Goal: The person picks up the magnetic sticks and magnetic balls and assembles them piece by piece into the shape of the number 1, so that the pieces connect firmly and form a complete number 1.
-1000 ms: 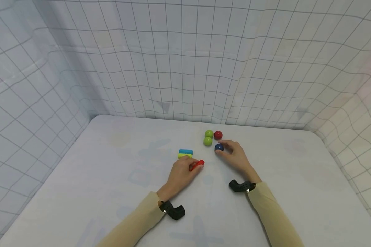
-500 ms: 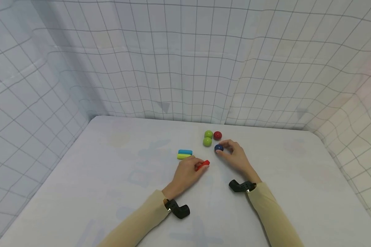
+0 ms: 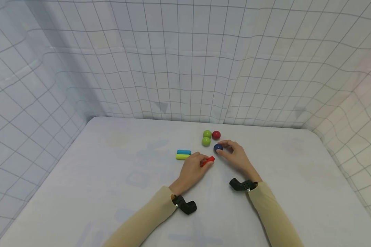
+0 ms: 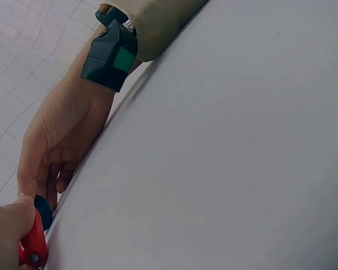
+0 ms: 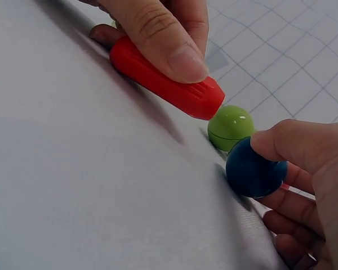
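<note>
My left hand (image 3: pixel 192 169) pinches a small red bar-shaped plastic piece (image 3: pixel 208 161) between thumb and fingers. Ribs mark one end of this piece in the right wrist view, and a round metal-looking dot shows on it in the left wrist view. A glossy dark blue ball (image 5: pixel 252 169) is held by the thumb and fingers of my right hand (image 3: pixel 236 156), close over the white table. The red piece points toward the ball, with a gap between them in the head view. Just behind the blue ball lie two green balls (image 3: pixel 206 141) and a dark red ball (image 3: pixel 216 134).
Left of my left hand, a blue bar (image 3: pixel 183 151) and a yellow bar (image 3: pixel 182 156) lie side by side on the white tabletop (image 3: pixel 111 178). A white grid-patterned curtain (image 3: pixel 173 68) stands along the back and both sides. Each wrist wears a black camera (image 3: pixel 185 206).
My left hand has moved right and slightly away from me with the red piece, nearer the blue ball. The right hand has stayed nearly in place, keeping its hold on the ball.
</note>
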Action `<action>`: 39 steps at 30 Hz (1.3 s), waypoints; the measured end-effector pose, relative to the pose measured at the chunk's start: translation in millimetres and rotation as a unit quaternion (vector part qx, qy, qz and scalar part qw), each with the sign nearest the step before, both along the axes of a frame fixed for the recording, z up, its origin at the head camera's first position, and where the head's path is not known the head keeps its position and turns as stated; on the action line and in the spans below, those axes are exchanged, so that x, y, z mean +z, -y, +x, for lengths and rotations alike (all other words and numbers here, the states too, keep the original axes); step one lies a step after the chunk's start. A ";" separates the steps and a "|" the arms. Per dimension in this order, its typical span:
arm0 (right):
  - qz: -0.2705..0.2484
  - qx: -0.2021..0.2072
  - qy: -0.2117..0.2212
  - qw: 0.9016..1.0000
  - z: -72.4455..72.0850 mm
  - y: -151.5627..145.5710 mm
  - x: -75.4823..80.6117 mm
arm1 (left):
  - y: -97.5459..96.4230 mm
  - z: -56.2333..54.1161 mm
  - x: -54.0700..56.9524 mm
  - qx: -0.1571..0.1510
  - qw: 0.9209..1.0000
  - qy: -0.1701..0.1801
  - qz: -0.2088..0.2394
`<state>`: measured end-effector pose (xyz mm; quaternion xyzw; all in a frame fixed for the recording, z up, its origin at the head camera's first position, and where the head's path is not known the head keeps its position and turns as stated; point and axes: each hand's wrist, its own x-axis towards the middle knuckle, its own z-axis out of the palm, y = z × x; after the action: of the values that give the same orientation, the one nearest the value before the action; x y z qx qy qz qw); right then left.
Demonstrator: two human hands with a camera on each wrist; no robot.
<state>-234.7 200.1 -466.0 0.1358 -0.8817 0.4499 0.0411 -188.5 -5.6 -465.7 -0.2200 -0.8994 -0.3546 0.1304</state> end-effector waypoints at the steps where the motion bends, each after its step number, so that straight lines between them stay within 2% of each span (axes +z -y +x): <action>1: 0.000 0.000 0.003 1.000 0.1 -0.1 0.4 | -0.8 -0.8 0.0 0.001 1.000 0.002 0.001; 11: -0.011 0.015 0.002 1.000 0.6 -6.4 1.7 | -5.6 -6.7 -0.1 0.000 1.000 0.007 0.023; 22: -0.022 0.023 0.019 0.999 2.3 -10.8 3.2 | -9.2 -11.1 -0.6 0.017 0.999 0.032 0.023; 39: -0.017 0.045 0.016 0.999 0.3 -11.2 1.9 | -15.8 -14.5 1.5 0.032 0.999 0.032 0.027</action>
<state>-234.5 211.2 -464.1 0.1675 -0.8673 0.4687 0.0085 -203.0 10.2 -464.2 -0.1761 -0.8998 -0.3811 0.1192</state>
